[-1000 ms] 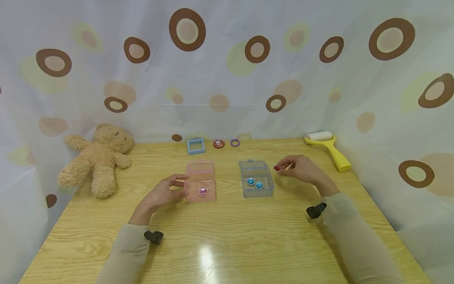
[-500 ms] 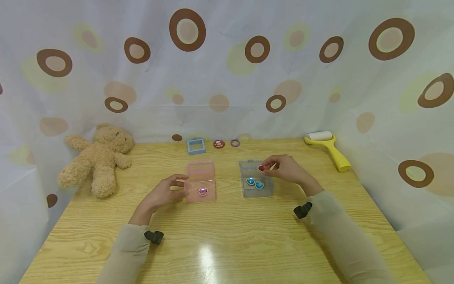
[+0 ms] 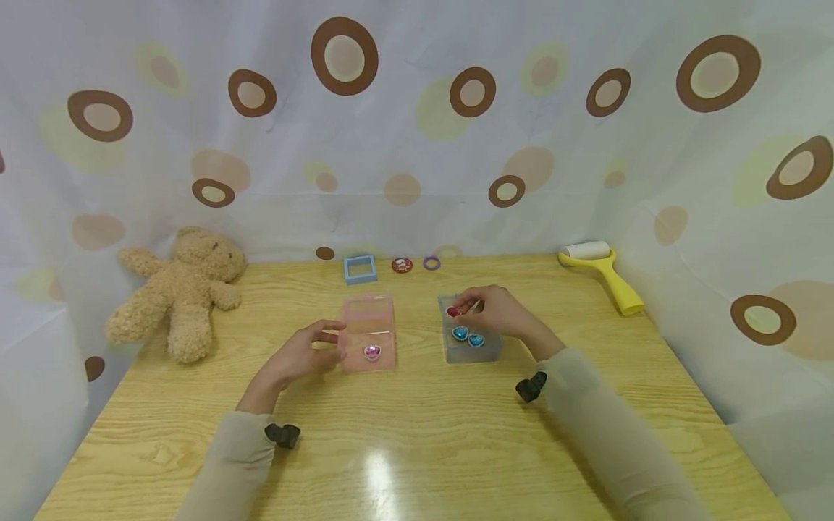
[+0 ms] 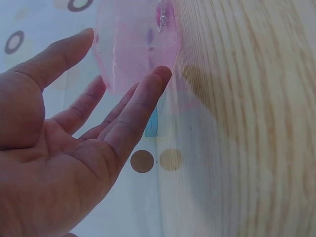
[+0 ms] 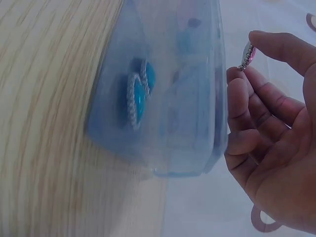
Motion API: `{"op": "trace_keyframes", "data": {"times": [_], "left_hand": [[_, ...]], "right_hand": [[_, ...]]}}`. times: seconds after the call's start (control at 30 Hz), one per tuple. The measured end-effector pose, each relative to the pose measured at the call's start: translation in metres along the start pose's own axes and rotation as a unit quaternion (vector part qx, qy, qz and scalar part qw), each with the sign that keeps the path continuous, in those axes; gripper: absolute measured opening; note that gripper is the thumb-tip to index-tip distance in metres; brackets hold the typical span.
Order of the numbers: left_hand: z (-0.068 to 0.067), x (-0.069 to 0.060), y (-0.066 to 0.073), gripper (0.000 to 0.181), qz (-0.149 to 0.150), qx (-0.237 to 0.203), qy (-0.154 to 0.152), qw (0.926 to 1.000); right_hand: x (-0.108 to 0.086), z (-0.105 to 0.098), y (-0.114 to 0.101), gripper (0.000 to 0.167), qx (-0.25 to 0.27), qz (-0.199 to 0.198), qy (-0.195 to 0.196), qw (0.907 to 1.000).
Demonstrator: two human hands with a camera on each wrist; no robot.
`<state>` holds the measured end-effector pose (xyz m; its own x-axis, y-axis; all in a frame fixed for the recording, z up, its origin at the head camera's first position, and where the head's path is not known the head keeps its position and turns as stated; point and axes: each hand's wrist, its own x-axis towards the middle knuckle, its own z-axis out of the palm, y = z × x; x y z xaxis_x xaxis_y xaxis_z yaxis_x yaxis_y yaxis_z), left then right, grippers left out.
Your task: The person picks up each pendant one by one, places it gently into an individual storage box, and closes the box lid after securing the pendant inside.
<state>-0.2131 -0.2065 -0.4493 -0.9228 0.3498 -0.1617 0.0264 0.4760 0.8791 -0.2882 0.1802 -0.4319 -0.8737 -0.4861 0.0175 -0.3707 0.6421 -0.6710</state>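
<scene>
In the head view my right hand (image 3: 498, 312) pinches a red gem (image 3: 452, 312) with a silvery beaded rim between thumb and fingertips. The gem is above the blue clear box (image 3: 476, 354), whose lid stands open. Two blue heart-shaped gems (image 3: 460, 333) lie inside that box; the right wrist view shows them through its wall (image 5: 192, 133). My left hand (image 3: 301, 352) is at the left side of the open pink clear box (image 3: 384, 364), fingers loosely bent; whether the fingertips touch it is hard to tell. A pink gem (image 3: 373, 352) sits in the pink box.
Along the back of the wooden table lie a blue square frame (image 3: 360, 269), a red round chip (image 3: 402, 265) and a purple ring (image 3: 432, 263). A teddy bear (image 3: 185, 289) leans at the left, and a yellow-handled lint roller (image 3: 609, 276) lies back right.
My right hand has moved left with the red gem, from beside the blue box to above it. The left hand has stayed at the pink box.
</scene>
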Motion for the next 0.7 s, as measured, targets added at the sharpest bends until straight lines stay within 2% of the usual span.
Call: {"op": "trace_keyframes", "data": {"times": [0.2, 0.37, 0.7], "left_hand": [[0.0, 0.001, -0.002, 0.058, 0.0, -0.004, -0.001, 1.0], [0.0, 0.002, -0.004, 0.057, -0.001, 0.001, 0.002, 1.0], [0.001, 0.003, -0.005, 0.057, -0.012, 0.009, 0.009, 0.9998]], "right_hand": [[0.008, 0.008, -0.014, 0.025, -0.011, -0.007, -0.004, 0.9999], [0.015, 0.013, -0.025, 0.026, 0.0, -0.017, -0.006, 0.9998], [0.028, 0.03, -0.046, 0.027, -0.014, -0.033, -0.035, 0.9988]]}}
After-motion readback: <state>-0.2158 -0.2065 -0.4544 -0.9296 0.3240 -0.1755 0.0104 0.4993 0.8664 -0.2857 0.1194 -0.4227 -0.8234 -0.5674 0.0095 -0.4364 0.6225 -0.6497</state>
